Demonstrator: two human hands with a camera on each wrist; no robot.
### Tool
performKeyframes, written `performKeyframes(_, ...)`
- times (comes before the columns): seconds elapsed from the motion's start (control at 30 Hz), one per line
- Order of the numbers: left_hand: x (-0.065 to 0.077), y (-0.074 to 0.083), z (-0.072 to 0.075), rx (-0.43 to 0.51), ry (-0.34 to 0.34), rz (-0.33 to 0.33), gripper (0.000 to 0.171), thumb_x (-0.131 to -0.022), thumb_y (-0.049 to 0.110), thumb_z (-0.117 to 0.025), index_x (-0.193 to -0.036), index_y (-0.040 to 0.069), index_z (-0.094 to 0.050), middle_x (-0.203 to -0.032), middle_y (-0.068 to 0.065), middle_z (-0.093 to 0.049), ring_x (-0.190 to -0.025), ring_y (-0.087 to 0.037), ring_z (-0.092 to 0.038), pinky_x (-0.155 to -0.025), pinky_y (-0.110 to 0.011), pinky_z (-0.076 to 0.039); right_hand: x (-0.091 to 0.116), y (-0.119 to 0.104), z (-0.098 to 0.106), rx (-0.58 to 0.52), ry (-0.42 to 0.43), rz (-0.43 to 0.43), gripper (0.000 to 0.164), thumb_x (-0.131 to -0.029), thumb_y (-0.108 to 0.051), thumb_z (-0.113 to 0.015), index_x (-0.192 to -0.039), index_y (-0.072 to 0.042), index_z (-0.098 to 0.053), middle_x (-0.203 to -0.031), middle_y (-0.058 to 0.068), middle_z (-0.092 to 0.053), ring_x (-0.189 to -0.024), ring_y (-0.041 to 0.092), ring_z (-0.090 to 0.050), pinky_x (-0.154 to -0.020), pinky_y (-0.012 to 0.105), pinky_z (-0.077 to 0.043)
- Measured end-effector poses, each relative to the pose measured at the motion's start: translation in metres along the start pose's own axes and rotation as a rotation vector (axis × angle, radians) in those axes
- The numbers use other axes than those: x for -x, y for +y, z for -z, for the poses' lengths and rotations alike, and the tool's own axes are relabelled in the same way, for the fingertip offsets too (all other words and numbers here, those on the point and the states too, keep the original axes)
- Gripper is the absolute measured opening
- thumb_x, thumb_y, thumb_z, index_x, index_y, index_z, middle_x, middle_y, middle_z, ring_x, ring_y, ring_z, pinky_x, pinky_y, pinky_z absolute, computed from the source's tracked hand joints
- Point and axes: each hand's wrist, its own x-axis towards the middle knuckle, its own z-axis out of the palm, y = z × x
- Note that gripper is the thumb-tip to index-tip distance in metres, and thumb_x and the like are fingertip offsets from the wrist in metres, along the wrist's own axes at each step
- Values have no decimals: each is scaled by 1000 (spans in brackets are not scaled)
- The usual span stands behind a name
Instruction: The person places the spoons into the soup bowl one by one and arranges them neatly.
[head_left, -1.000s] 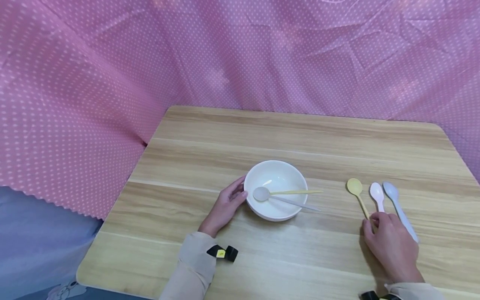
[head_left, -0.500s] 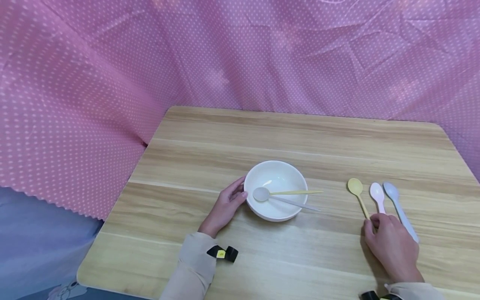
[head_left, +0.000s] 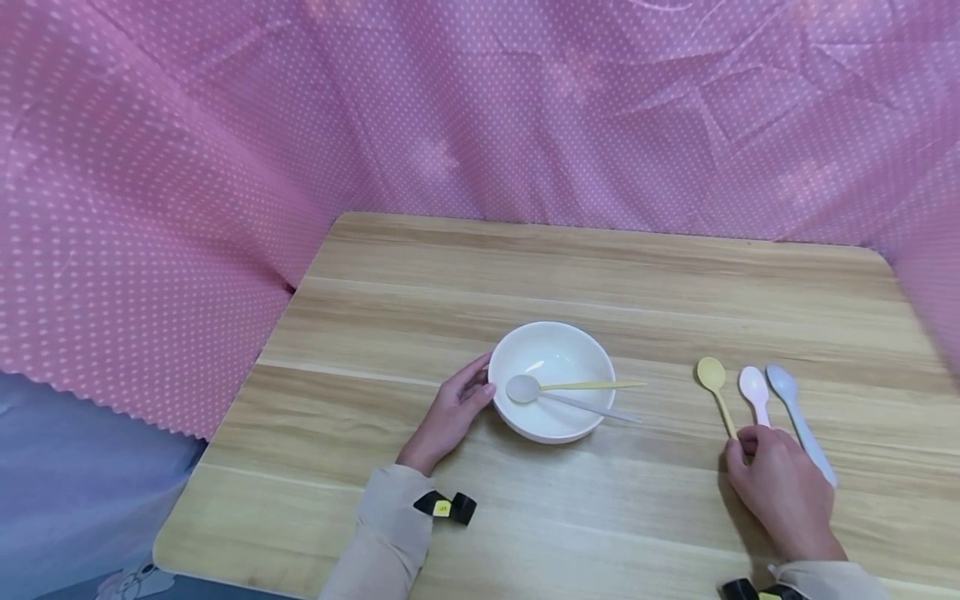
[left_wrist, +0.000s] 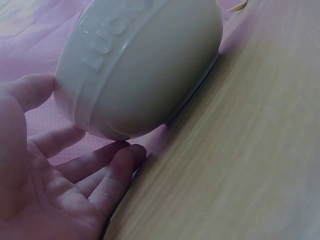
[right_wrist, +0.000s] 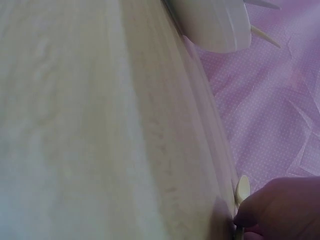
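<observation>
On the table, a white bowl [head_left: 551,421] stands upright with raised lettering on its side in the left wrist view. Across it lie a yellow spoon, its handle [head_left: 600,385] past the rim, and a pale grey-white spoon [head_left: 522,388]. My left hand [head_left: 450,412] rests its thumb and fingertips against the bowl's left outer wall. At the right, my right hand [head_left: 783,492] pinches the handle of another yellow spoon [head_left: 710,374] between thumb and forefinger. A pale pink-white spoon [head_left: 753,384] lies partly under this hand. Just beyond it is a light blue spoon [head_left: 782,382].
The wooden table [head_left: 420,275] has rounded corners. A pink dotted cloth [head_left: 480,108] hangs behind it and at both sides. Blue fabric [head_left: 90,483] is low on the left. A black strap [head_left: 446,507] sits at the left sleeve.
The yellow spoon at my right hand has shifted very slightly to the right at its bowl end. My left hand and the white bowl stay in place.
</observation>
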Motion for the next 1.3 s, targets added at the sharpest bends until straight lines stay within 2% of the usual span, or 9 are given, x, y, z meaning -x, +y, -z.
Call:
performKeyframes(0.1,-4,-10,-6,1,24,5,50,-98,19,-51,-145,12,-37,-135,-17,-51,-125,-27,-50,-104,-32,-43,-4,5,5,-6,-18,2,25,-83,-18,-57,-97,0,-66,-92,19,-64,-86,35,-59,-54,45,-40)
performKeyframes(0.3,-3,-6,-19,-12,68,-5,50,-97,25,-53,-144,16,-39,-133,-14,-53,-122,-25,-52,-102,-29,-45,-14,14,14,-24,-42,24,25,-83,-17,-58,-98,1,-66,-93,19,-64,-86,36,-59,-55,44,-41)
performKeyframes(0.57,-3,-5,-19,-2,67,2,50,-97,23,-52,-144,16,-39,-132,-15,-54,-122,-25,-52,-102,-29,-45,-18,13,16,-27,-60,19,25,-82,-17,-59,-97,1,-67,-94,19,-65,-84,35,-60,-54,41,-41)
performKeyframes(0.7,-3,-1,-19,8,57,18,49,-97,21,-52,-144,14,-38,-135,-16,-52,-125,-26,-50,-104,-31,-43,-18,13,17,-38,-60,20,24,-80,-18,-60,-96,-1,-67,-91,16,-67,-81,33,-61,-51,38,-40)
performKeyframes(0.87,3,17,-20,-12,45,20,50,-97,13,-50,-144,5,-36,-135,-21,-50,-125,-30,-49,-105,-33,-43,-17,11,18,-45,-50,28,24,-80,-19,-60,-96,-3,-68,-90,14,-67,-76,31,-61,-48,34,-39)
performKeyframes(0.93,4,18,-19,-20,41,24,50,-98,13,-50,-145,5,-36,-135,-20,-50,-125,-30,-49,-104,-33,-43,-16,10,19,-48,-46,30,25,-80,-19,-60,-97,-3,-67,-91,16,-67,-76,31,-61,-48,34,-39)
performKeyframes(1.13,0,0,-16,-11,53,24,50,-97,20,-52,-145,13,-37,-136,-14,-51,-126,-24,-49,-105,-31,-42,-12,7,21,-82,1,58,28,-82,-20,-61,-101,-2,-68,-92,17,-69,-77,35,-63,-49,36,-41)
performKeyframes(1.3,0,-9,-15,-26,61,14,50,-97,28,-53,-144,20,-40,-133,-10,-54,-124,-21,-51,-104,-28,-43,-8,5,21,-97,33,70,28,-81,-21,-62,-101,-2,-69,-87,15,-70,-74,34,-63,-48,35,-40)
